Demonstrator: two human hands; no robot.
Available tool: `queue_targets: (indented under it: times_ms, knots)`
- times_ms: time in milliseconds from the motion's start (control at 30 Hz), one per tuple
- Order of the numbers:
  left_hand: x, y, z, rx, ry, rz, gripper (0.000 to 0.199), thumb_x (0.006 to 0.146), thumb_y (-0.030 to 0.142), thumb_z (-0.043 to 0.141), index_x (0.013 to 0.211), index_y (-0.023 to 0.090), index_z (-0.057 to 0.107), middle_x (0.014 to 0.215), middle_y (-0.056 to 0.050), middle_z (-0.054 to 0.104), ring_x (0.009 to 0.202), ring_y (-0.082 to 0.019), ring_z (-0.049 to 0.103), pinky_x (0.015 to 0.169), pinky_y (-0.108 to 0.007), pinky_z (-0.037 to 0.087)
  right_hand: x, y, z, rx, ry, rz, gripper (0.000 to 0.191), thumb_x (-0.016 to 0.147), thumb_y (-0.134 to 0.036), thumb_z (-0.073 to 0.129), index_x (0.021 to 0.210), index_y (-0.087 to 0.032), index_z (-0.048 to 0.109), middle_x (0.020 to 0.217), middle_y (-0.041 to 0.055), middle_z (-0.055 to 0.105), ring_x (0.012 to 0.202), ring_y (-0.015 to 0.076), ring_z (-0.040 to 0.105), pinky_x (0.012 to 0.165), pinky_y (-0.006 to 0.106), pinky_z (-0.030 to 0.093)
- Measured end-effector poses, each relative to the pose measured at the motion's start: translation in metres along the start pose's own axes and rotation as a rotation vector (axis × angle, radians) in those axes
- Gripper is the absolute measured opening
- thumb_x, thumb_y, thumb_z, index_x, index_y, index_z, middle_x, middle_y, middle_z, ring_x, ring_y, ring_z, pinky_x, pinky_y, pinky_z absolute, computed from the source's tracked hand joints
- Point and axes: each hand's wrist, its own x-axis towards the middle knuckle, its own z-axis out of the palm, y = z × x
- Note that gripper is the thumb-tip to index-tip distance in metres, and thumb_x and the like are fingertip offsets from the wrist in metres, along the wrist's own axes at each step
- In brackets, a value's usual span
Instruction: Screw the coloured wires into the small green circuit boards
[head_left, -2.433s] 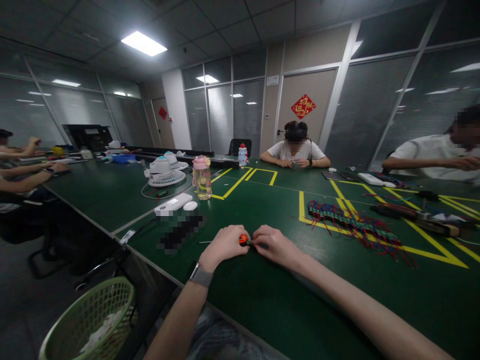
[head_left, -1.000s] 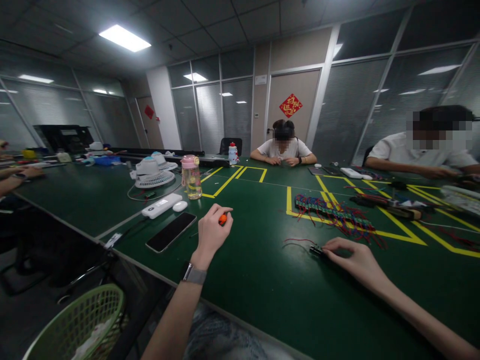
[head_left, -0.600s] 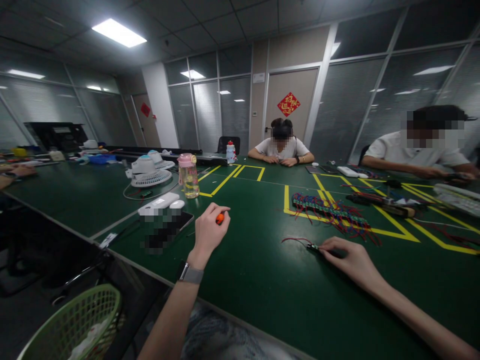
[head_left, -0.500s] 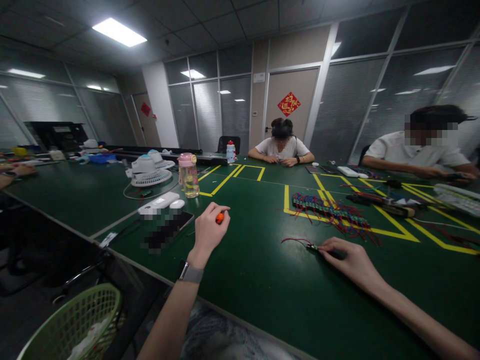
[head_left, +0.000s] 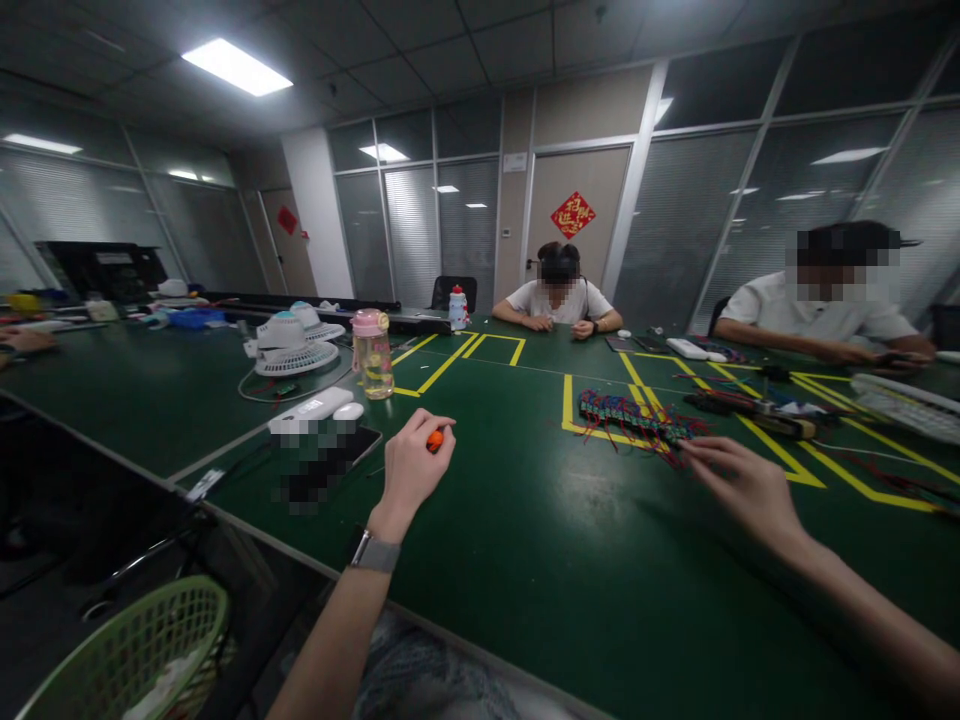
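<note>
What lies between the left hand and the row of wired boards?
From the left hand: green tabletop, then yellow tape beside the wired boards, in the head view.

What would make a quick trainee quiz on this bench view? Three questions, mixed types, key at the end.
1. Multiple choice: what is in the left hand?
a) the pink-lidded bottle
b) an orange object
c) the green basket

2. True or false: the right hand is nearer than the left hand to the row of wired boards.

3. Fill in: the tape marking out areas on the table is ____ in colour.

Key: 1 b; 2 true; 3 yellow.
</note>
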Motion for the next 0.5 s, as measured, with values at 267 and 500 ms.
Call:
queue_targets:
  times_ms: [267,500]
  knots:
    - [0.001,0.001,0.0,0.005,-0.004,-0.004,0.02,0.086,0.026,0.047,0.089,0.021,0.067,0.087,-0.001,0.06,0.073,-0.013,0.058,0.065,-0.024,0.043,0.025,0.111,-0.016,-0.332,-0.115,0.682,0.029,0.078,-0.025,0.064,0.096,-0.005,0.074,0.093,0.0202,0.072,0.09,0.0296,0.065,0.076,0.033,0.042]
    - [0.001,0.0,0.001,-0.003,-0.01,-0.005,0.021,0.086,0.026,0.047,0.087,0.021,0.067,0.087,-0.001,0.06,0.074,-0.013,0.058,0.065,-0.023,0.043,0.02,0.125,0.001,-0.323,-0.272,0.752,0.025,0.077,-0.022,0.062,0.093,-0.009,0.076,0.086,0.022,0.072,0.075,0.0257,0.066,0.063,0.031,0.04]
